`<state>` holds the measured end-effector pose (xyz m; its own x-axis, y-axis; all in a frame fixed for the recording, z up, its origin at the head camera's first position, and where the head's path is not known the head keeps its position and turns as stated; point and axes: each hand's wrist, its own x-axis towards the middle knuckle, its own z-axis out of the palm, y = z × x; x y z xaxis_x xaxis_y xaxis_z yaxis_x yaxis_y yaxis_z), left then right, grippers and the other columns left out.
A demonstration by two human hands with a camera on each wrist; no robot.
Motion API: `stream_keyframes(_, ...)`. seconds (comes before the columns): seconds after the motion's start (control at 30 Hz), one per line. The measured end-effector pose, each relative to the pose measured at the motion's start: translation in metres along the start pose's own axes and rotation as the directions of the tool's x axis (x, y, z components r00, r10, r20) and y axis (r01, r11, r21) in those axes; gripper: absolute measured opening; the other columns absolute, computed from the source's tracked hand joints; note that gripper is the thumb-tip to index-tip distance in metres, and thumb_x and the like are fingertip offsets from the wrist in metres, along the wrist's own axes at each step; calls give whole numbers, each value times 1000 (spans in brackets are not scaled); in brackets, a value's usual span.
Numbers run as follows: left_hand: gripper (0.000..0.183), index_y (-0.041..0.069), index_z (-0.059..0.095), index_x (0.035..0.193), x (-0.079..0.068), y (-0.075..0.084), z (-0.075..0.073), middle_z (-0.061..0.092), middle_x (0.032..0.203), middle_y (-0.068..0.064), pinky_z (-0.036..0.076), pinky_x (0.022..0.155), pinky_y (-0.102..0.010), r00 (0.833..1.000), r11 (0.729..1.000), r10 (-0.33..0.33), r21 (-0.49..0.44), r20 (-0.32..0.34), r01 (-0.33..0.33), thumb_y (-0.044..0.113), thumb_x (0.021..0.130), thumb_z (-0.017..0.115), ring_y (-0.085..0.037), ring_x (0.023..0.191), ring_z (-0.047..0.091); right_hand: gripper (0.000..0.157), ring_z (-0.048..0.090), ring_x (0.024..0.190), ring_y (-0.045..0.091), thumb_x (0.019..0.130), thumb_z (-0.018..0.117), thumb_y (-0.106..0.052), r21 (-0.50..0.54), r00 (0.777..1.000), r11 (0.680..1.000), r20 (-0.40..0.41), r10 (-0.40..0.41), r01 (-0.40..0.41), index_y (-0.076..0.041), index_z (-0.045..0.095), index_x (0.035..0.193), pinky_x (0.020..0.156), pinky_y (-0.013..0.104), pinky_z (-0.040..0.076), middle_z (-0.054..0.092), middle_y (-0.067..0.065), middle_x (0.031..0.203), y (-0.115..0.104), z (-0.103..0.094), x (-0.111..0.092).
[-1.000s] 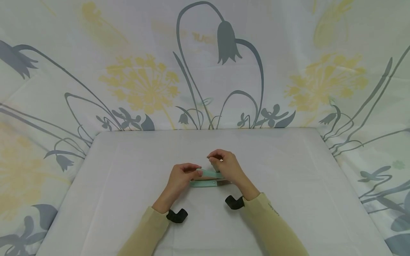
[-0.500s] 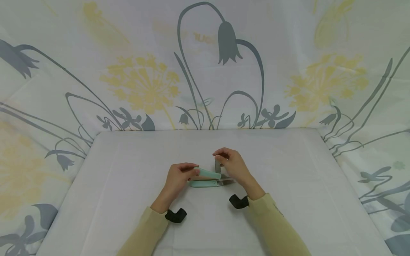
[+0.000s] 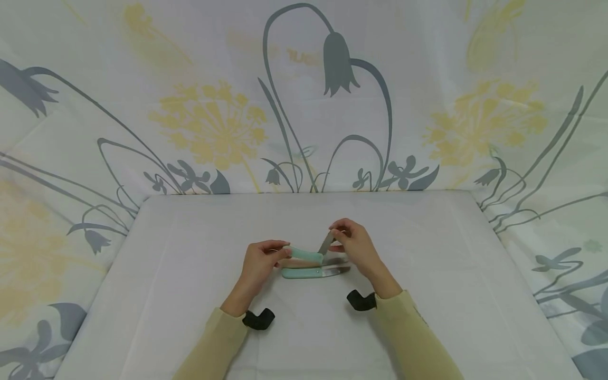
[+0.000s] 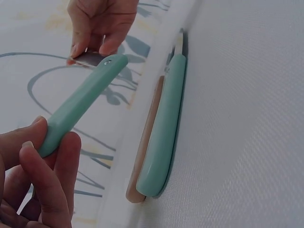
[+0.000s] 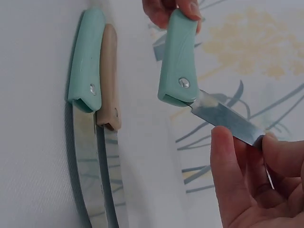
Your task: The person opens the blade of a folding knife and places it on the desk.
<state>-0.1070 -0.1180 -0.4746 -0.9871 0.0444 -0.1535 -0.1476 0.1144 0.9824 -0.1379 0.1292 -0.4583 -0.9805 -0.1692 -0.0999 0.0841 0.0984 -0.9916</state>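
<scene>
My left hand (image 3: 258, 264) pinches the mint-green handle of a folding knife (image 3: 305, 255) by its end, above the table. The blade (image 5: 228, 118) is swung partly out at an angle to the handle, and my right hand (image 3: 358, 248) pinches it near the tip. Below them lie two more folding knives with blades out, side by side: one with a mint-green handle (image 4: 164, 128), one with a beige-brown handle (image 4: 145, 147). In the right wrist view their blades point the same way, and a rivet shows on each handle.
The table (image 3: 190, 316) has a plain white cover. Behind it and at both sides hangs a white cloth (image 3: 304, 105) with grey and yellow flower prints. A black band (image 3: 258, 320) sits at the left wrist, another black band (image 3: 361, 300) at the right.
My right hand has moved right, swinging the blade outward from upright to a slant. My left hand has shifted slightly left with the handle. The two lying knives stay put.
</scene>
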Motion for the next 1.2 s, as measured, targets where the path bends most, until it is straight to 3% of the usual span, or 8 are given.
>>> stream_keyframes(0.27,21,-4,72,109,-13,26,1,74,91,-8,53,73,-41,1000,1000,-11,27,1,11,5,91,72,-37,95,69,24,57,94,19,103,50,-1,171,997,985,-62,44,-33,16,48,120,79,37,57,51,18,116,2,-4,-3)
stream_keyframes(0.47,20,0,72,108,-2,4,2,73,92,-6,51,72,-35,1000,999,-27,26,-8,28,9,90,75,-35,95,69,22,59,91,16,103,49,0,271,989,962,-130,77,-39,14,48,119,79,36,57,51,14,112,3,-2,-6)
stream_keyframes(0.6,21,3,73,107,3,-6,0,73,92,-5,50,69,-32,999,999,-27,36,17,26,14,88,77,-26,91,70,18,57,89,15,103,49,1,326,981,945,-174,82,-21,13,49,116,79,36,57,50,10,105,4,-1,-6)
stream_keyframes(0.9,20,5,72,102,4,-10,-4,71,88,-4,48,68,-32,995,997,-37,75,90,30,15,86,77,-17,81,63,4,58,91,20,102,50,1,463,969,886,-218,117,-3,2,54,105,79,39,57,54,8,97,5,-1,-6)
stream_keyframes(1.2,23,-1,69,103,4,-10,-2,71,83,-6,46,67,-28,985,996,-58,72,160,47,11,85,78,-16,77,68,13,62,87,16,103,50,-2,516,967,856,-215,134,-4,8,50,113,81,38,57,57,5,93,5,-3,-7)
